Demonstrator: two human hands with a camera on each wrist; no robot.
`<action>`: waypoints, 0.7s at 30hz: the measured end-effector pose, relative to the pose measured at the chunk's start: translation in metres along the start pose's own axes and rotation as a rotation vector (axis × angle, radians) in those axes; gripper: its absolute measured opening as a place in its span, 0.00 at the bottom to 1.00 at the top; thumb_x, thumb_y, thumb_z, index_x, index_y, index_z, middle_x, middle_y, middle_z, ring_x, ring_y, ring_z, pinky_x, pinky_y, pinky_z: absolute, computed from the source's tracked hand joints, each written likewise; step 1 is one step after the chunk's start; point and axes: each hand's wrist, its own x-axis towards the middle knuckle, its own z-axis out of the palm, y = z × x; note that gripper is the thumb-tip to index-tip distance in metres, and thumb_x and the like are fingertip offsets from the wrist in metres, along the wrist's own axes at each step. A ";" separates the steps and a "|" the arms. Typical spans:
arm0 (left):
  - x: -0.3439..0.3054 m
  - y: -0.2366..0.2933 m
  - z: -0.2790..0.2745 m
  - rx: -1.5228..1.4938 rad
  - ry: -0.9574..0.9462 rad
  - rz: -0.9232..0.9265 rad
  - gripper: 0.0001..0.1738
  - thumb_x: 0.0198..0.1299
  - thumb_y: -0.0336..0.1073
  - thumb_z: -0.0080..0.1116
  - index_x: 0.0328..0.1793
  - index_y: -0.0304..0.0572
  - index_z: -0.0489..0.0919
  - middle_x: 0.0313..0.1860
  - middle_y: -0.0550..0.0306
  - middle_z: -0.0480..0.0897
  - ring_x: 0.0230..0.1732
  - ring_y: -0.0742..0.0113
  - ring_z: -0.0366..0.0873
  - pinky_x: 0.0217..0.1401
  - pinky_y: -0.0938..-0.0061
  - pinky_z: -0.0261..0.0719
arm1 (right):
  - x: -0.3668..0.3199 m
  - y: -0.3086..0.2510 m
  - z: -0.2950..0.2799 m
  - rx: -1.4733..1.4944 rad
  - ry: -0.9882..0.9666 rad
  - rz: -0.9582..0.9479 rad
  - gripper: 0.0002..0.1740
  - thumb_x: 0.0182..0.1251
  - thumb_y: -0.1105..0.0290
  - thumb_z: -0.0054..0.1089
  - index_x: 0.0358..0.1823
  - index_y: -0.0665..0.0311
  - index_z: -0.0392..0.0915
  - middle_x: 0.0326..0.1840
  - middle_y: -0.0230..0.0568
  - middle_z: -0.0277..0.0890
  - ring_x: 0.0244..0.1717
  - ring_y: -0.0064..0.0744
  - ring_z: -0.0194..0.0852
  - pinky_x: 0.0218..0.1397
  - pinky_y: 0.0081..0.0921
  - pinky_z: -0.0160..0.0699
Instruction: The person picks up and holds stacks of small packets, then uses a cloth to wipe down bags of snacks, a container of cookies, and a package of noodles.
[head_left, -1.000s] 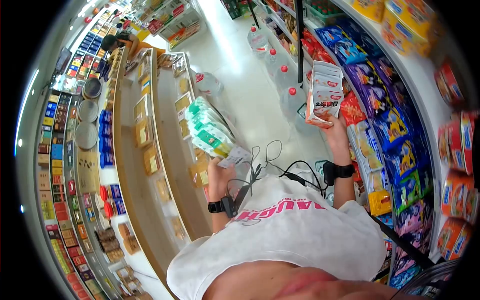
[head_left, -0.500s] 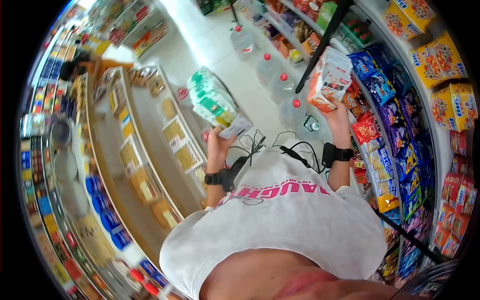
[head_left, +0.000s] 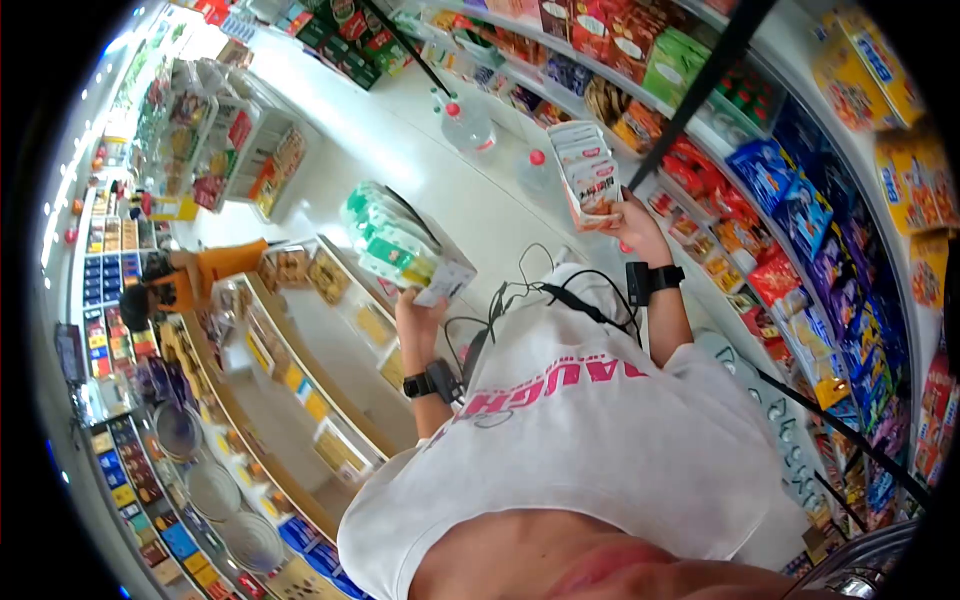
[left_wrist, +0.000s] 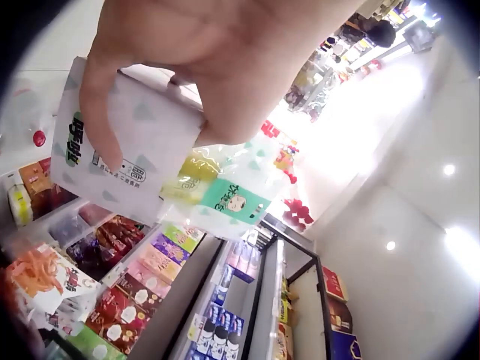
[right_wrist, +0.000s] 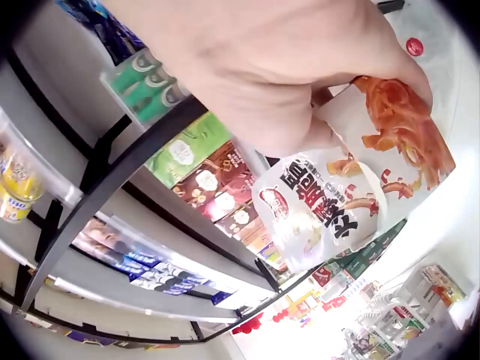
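My left hand (head_left: 418, 322) grips the near end of a white-and-green display box of snack packets (head_left: 388, 235), held out in front of my body. In the left wrist view, the thumb lies across the white wall of that box (left_wrist: 142, 131), and clear packets with a green label stick out of it. My right hand (head_left: 640, 232) holds a second display box of snack packets (head_left: 586, 178), white with orange-red print, by its lower corner. Its printed front (right_wrist: 326, 199) shows dark lettering and a picture of reddish food in the right wrist view.
Shelves of bagged snacks (head_left: 835, 235) run along my right, behind a black post (head_left: 700, 90). Large water bottles (head_left: 467, 128) stand on the floor ahead. At my left is a wooden display rack (head_left: 300, 385) with packaged goods; a person in orange (head_left: 215, 270) is beyond it.
The view has turned and moved along the aisle, bringing the far shelves and floor bottles closer. Both hands keep their boxes; the right one now appears farther from the snack bags.
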 end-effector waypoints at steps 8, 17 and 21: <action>0.132 0.086 0.036 0.160 -0.218 -0.195 0.16 0.65 0.32 0.46 0.56 0.38 0.76 0.54 0.51 0.77 0.51 0.57 0.77 0.45 0.67 0.79 | 0.036 -0.026 0.049 -0.218 0.254 -0.091 0.47 0.50 0.84 0.45 0.78 0.57 0.52 0.69 0.45 0.65 0.56 0.39 0.78 0.45 0.34 0.82; 0.295 0.093 0.083 0.503 -0.855 -0.371 0.38 0.55 0.25 0.46 0.76 0.46 0.58 0.62 0.52 0.74 0.51 0.60 0.80 0.41 0.68 0.84 | 0.033 0.034 0.080 -0.026 0.550 -0.207 0.46 0.47 0.82 0.43 0.75 0.58 0.55 0.64 0.43 0.70 0.58 0.38 0.78 0.49 0.35 0.83; 0.321 0.092 0.124 0.513 -0.987 -0.583 0.44 0.55 0.25 0.45 0.81 0.49 0.50 0.61 0.51 0.73 0.49 0.62 0.79 0.46 0.66 0.85 | 0.020 0.075 0.088 0.269 0.625 -0.229 0.45 0.50 0.84 0.39 0.76 0.54 0.53 0.62 0.47 0.71 0.57 0.44 0.78 0.51 0.43 0.82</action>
